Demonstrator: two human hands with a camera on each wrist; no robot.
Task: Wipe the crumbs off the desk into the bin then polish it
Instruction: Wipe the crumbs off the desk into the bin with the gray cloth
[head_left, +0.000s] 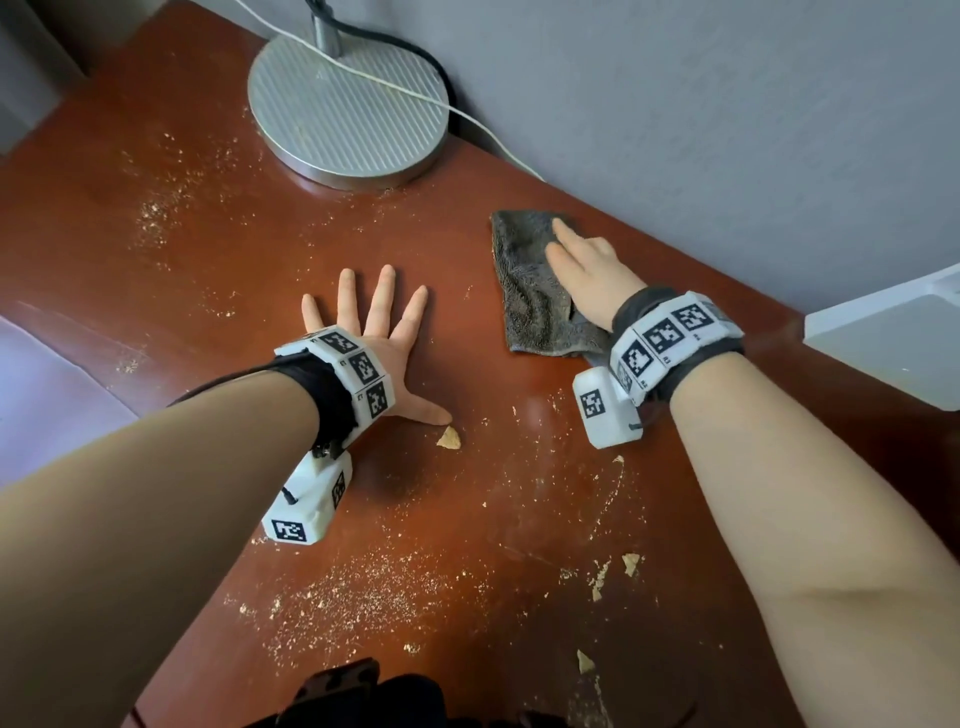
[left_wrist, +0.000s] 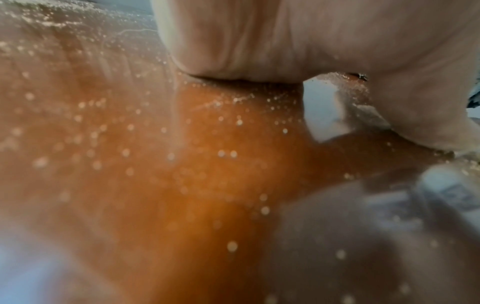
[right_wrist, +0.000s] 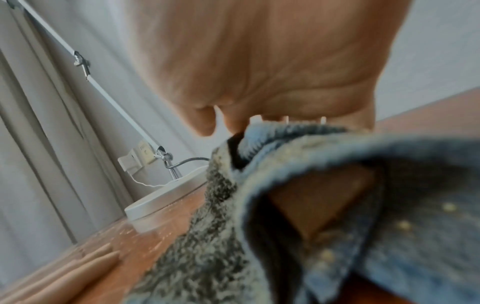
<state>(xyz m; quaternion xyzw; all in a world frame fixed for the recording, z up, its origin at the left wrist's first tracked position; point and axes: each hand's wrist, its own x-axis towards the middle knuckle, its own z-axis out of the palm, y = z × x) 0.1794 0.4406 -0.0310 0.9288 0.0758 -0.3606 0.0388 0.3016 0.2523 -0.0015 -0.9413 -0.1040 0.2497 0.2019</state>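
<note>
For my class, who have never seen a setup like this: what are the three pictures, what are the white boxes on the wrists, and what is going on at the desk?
No machine here: a person wears three cameras. The wide picture comes from the head; the two close, blurry ones come from white boxes strapped under each wrist, and the patterned squares are markers. The left hand lies flat with fingers spread on the brown desk. The right hand presses straight fingers on a grey cloth; it grips nothing. Crumbs and bigger flakes lie scattered. A round lamp base stands at the back. No bin is clearly in view.
</note>
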